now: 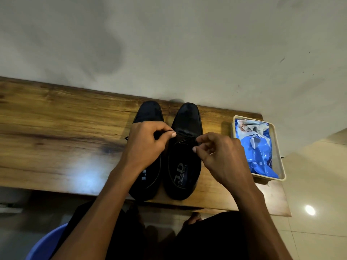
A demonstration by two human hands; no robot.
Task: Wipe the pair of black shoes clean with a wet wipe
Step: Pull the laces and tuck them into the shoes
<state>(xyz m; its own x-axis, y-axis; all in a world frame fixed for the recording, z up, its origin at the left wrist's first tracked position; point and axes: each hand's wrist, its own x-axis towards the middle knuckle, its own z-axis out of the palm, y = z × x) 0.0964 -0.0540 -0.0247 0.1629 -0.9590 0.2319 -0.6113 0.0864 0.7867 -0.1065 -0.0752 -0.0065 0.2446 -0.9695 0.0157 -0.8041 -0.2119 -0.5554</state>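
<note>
Two black lace-up shoes stand side by side on the wooden table, toes towards the wall. My left hand lies over the left shoe and pinches a black lace of the right shoe between thumb and fingers. At the right shoe's lacing, my right hand pinches the other lace end. A blue wet wipe pack lies in a cream tray to the right, with a crumpled wipe at its far end.
The table stands against a pale wall. Its right edge ends just past the tray, above a tiled floor. A blue plastic seat shows at the bottom left, beside my dark-clothed legs.
</note>
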